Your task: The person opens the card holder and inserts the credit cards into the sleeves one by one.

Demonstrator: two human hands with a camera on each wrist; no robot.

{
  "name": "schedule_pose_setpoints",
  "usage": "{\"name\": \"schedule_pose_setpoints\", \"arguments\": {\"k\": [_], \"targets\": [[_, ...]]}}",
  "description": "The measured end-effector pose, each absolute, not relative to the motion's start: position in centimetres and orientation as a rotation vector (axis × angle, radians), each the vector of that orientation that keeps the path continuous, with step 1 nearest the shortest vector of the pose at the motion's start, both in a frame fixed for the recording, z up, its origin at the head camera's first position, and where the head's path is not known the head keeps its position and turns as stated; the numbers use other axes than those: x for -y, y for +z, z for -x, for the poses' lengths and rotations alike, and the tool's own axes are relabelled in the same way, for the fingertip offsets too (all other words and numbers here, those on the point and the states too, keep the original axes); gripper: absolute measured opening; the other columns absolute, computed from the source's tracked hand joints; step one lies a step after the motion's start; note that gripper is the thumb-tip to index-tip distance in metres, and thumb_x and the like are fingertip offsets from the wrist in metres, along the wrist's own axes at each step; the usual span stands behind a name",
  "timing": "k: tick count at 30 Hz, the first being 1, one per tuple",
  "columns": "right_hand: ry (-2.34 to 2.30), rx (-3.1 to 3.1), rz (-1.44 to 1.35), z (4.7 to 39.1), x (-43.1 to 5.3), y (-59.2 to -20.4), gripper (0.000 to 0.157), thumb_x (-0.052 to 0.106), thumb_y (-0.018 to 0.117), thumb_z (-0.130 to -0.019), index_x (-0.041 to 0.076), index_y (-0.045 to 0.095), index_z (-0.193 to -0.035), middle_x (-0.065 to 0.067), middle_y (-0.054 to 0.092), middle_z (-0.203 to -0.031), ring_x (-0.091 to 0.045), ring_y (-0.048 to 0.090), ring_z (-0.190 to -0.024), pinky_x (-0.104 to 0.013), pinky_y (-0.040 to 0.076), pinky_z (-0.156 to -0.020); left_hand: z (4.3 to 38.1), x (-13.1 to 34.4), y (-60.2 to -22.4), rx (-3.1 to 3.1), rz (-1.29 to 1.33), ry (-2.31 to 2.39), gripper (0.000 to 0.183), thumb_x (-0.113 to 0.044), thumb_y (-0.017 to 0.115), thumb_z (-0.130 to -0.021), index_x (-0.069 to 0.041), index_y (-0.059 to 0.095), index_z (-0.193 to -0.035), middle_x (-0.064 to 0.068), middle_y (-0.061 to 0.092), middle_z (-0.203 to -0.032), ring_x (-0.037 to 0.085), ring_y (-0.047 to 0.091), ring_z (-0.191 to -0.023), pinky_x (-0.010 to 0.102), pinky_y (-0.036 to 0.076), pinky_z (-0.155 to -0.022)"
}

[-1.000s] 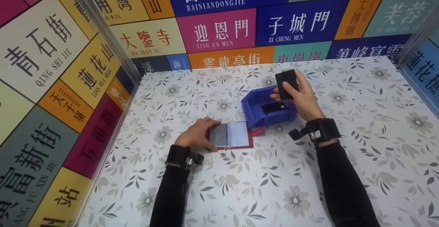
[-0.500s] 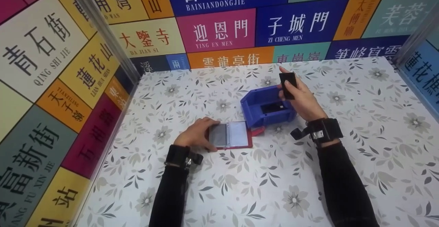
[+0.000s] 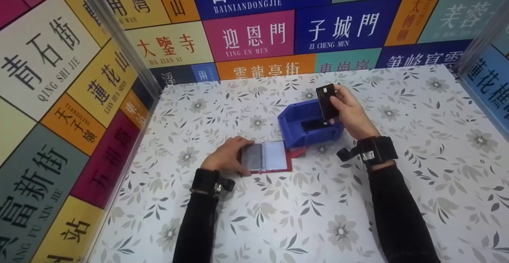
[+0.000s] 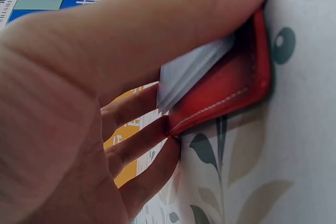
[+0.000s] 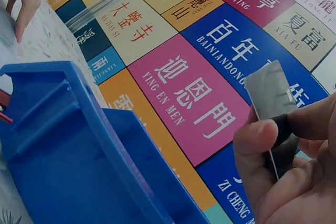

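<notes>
A walled-in table booth, fitted out for filming hands.
Beyond the right hand [image 3: 354,110] rises a back wall [image 3: 254,36] of coloured blocks, lettered with Chinese place names such as Ying En Men; a matching left wall [image 3: 51,70] stands out past the left hand [image 3: 228,155], and a right wall [image 3: 491,84] on the right hand's outer side. Clear strips [image 3: 115,28] line the corners. Below both hands spreads a table [image 3: 278,223] with a leaf-and-flower print, and behind each hand a black camera [image 3: 204,181] is strapped to the wrist.
</notes>
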State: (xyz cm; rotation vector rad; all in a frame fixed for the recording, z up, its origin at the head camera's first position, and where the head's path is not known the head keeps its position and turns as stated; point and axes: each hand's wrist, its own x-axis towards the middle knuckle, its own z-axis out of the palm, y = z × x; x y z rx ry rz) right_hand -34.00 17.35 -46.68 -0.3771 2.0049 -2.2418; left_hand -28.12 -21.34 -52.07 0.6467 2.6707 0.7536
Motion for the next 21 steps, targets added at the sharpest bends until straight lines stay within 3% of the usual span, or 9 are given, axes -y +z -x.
{"name": "schedule_pose_setpoints", "arguments": {"k": [4, 8, 14, 19, 21], "targets": [[-2.291, -1.959, 0.411, 33.87, -17.2, -46.63, 0.025, 0.015, 0.043, -0.111, 0.012, 0.047, -0.135, -0.006, 0.059, -0.117, -0.021, 0.06, -0.087, -0.027, 0.054, -0.057, 28.13, 21.47, -52.18, -2.677, -0.682, 0.755, 0.103, -0.03, 0.098, -0.066, -0.011, 0.049, -0.154, 0.012, 0.054, -0.143, 0.032, 0.047, -0.134, 0.05, 0.043, -0.114], [-2.357, -1.934, 0.433, 33.86, -17.2, -46.53, 0.031, 0.014, 0.056, -0.106, 0.012, 0.05, -0.136, -0.008, 0.068, -0.11, -0.021, 0.068, -0.078, -0.029, 0.057, -0.055, 28.14, 21.44, -52.05, -2.671, -0.677, 0.768, 0.102, -0.028, 0.098, -0.066, -0.011, 0.05, -0.153, 0.012, 0.055, -0.143, 0.032, 0.047, -0.134, 0.049, 0.043, -0.114], [-2.425, -1.886, 0.492, 33.87, -17.43, -46.58, 0.046, 0.013, 0.064, -0.102, 0.014, 0.049, -0.145, -0.014, 0.063, -0.122, -0.026, 0.075, -0.069, -0.032, 0.061, -0.056, 28.18, 21.41, -52.11, -2.674, -0.679, 0.761, 0.102, -0.029, 0.098, -0.065, -0.011, 0.05, -0.153, 0.011, 0.056, -0.141, 0.032, 0.048, -0.132, 0.049, 0.043, -0.114], [-2.55, -1.965, 0.477, 33.89, -17.61, -46.49, 0.052, 0.001, 0.075, -0.092, 0.007, 0.059, -0.142, -0.011, 0.069, -0.114, -0.011, 0.062, -0.057, -0.019, 0.045, -0.044, 28.12, 21.37, -52.03, -2.67, -0.672, 0.758, 0.102, -0.029, 0.098, -0.066, -0.011, 0.05, -0.153, 0.011, 0.055, -0.141, 0.031, 0.048, -0.132, 0.049, 0.043, -0.114], [-2.615, -1.973, 0.458, 33.91, -17.6, -46.45, 0.049, 0.0, 0.076, -0.091, 0.004, 0.061, -0.137, -0.007, 0.072, -0.108, -0.008, 0.057, -0.06, -0.017, 0.039, -0.046, 28.1, 21.33, -51.95, -2.666, -0.668, 0.761, 0.101, -0.029, 0.098, -0.066, -0.012, 0.05, -0.153, 0.011, 0.055, -0.142, 0.031, 0.048, -0.132, 0.049, 0.043, -0.114]]}}
